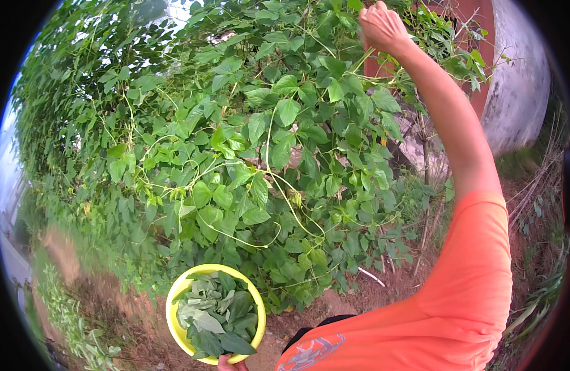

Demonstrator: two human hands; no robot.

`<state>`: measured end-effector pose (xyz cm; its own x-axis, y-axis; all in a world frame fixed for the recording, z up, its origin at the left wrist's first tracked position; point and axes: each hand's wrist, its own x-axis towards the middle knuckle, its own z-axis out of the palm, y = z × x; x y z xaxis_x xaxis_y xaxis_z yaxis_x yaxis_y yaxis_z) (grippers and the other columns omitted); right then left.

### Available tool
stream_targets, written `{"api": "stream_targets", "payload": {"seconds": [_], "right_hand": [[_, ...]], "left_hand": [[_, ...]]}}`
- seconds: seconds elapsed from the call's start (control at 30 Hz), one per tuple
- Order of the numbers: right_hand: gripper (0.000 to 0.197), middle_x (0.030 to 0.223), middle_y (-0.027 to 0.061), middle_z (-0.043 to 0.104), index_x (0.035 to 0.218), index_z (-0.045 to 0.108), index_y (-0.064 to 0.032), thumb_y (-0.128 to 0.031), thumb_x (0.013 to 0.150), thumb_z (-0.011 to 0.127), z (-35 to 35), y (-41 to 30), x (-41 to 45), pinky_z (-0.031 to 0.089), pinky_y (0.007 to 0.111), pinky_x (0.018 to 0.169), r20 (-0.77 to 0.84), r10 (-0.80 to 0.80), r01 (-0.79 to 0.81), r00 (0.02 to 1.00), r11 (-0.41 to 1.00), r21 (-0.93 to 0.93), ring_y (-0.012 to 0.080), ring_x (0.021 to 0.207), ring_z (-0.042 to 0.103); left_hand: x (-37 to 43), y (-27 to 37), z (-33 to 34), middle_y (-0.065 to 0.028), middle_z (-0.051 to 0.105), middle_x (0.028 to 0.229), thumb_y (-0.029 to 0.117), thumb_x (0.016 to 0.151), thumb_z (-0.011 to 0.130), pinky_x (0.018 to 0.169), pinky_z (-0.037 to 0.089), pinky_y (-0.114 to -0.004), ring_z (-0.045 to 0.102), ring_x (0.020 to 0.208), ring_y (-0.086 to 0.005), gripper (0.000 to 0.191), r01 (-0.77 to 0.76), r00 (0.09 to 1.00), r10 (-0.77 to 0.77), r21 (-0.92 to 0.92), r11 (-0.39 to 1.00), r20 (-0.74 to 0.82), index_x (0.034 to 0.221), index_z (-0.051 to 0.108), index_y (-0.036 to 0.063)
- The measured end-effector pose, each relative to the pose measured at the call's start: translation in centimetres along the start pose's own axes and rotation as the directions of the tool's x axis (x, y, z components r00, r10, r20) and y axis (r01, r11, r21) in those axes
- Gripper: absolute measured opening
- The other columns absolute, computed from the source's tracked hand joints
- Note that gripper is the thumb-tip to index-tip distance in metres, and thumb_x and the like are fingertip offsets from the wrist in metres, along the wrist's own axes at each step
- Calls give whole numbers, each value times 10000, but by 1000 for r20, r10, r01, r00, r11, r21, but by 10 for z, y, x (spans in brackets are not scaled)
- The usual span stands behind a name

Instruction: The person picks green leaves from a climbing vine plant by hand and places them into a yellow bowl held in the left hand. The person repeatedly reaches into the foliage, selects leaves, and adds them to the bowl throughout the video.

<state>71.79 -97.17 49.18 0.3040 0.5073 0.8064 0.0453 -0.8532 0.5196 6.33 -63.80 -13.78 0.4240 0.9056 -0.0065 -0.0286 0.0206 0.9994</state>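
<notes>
My left hand grips the near rim of a round yellow plastic basin at the bottom of the view. Only some fingers show there; the rest of that hand is cut off. Inside the basin lies a heap of picked green leaves, some with their paler undersides up. High at the top, my right hand reaches up to a leafy climbing vine, its fingers curled in beside the leaves. Whatever may be between those fingers is hidden. A pale green stem runs up behind the wrist.
Twining tendrils stick out from the vine towards me. A weathered pale wall curves at the right, beside a reddish-brown surface. Bare reddish soil lies below, with a white stick-like piece on it. Dry twigs lean at the right.
</notes>
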Motion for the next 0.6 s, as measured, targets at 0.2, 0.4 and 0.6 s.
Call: {"api": "stream_targets", "payload": {"seconds": [0.2,0.4,0.6], "right_hand": [[170,866,171,682,857,674,-18,-174,821,618,11,-69,45,528,443,764,-321,-339,316,884,941,-121,316,929,640],[206,1040,226,662,1010,638,17,-116,944,496,75,-96,76,579,358,634,25,-236,235,972,972,32,272,795,708],[116,800,109,720,781,705,-82,-111,848,614,104,-44,79,564,353,649,176,-265,293,948,943,-160,252,745,706]], "left_hand": [[-1,11,9,-23,555,743,-6,820,544,602,419,-331,468,702,-136,75,30,1000,-30,-49,998,-1,779,583,43],[-12,5,9,-34,577,802,-51,827,549,644,461,-335,508,737,-156,109,52,994,-62,-108,993,-94,833,615,36],[-18,-18,3,-52,608,804,-66,807,566,669,486,-346,551,752,-177,107,67,983,-98,-195,978,-153,839,630,14]]}}
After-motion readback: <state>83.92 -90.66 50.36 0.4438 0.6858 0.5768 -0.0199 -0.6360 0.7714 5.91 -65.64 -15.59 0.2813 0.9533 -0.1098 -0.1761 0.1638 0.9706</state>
